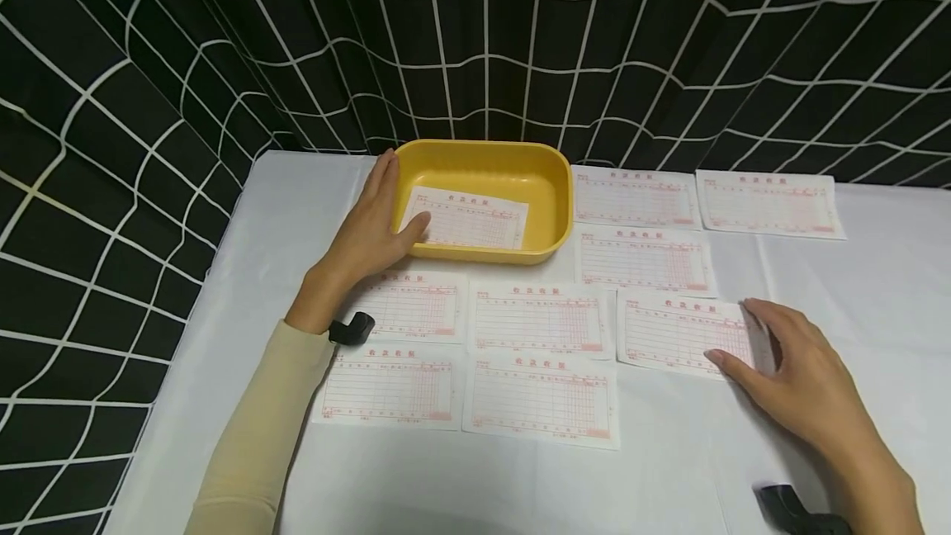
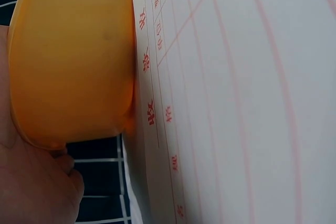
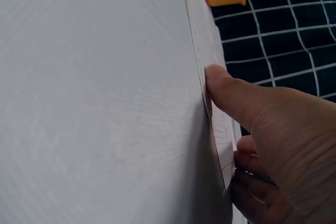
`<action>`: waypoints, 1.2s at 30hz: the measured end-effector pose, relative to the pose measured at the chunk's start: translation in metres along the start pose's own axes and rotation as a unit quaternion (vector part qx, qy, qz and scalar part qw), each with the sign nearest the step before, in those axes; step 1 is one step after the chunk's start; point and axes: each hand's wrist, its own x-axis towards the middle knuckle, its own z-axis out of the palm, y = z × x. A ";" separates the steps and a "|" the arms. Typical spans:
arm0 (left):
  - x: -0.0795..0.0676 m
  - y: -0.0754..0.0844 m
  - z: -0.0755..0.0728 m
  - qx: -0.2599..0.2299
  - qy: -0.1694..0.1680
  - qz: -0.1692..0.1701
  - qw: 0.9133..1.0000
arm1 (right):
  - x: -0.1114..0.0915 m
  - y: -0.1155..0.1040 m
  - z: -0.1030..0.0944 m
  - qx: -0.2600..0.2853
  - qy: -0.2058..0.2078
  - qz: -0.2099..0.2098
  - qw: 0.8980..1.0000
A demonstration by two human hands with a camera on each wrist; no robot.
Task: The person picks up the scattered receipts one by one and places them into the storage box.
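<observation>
Cream sleeve (image 1: 245, 436) up close | L hand (image 1: 371, 225) grips yellow tub (image 1: 483, 255) at L rim, thumb inside, fingers outside | R hand (image 1: 806, 378), part-curled, grips receipt slip (image 1: 679, 333) front-R of tub (thumb nr edge, fingers far) | 1 slip in tub, 7 others on tbl (image 1: 520, 485)

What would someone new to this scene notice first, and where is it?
Probably the bright yellow tub at the far edge of the white table, with a red-printed slip inside and the left hand at its left end. Next, similar slips lie in front and to the right, the right hand touching one. Behind, a white net crosses a black background.
</observation>
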 end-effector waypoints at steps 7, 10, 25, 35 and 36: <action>-0.001 -0.002 -0.007 0.005 0.002 -0.006 1.000 | 0.005 -0.008 0.000 -0.020 -0.020 0.010 1.000; -0.001 -0.002 -0.008 0.007 0.005 -0.006 1.000 | 0.006 -0.012 0.000 -0.028 -0.029 0.023 0.999; -0.002 0.001 0.003 -0.003 -0.004 -0.001 1.000 | -0.003 -0.015 -0.008 -0.046 0.034 0.046 0.997; 0.001 0.001 -0.001 -0.002 -0.004 -0.003 1.000 | -0.002 -0.007 -0.016 -0.010 0.020 0.070 0.997; 0.001 0.002 -0.001 -0.004 -0.004 -0.002 1.000 | -0.002 -0.006 -0.016 -0.009 0.017 0.075 0.997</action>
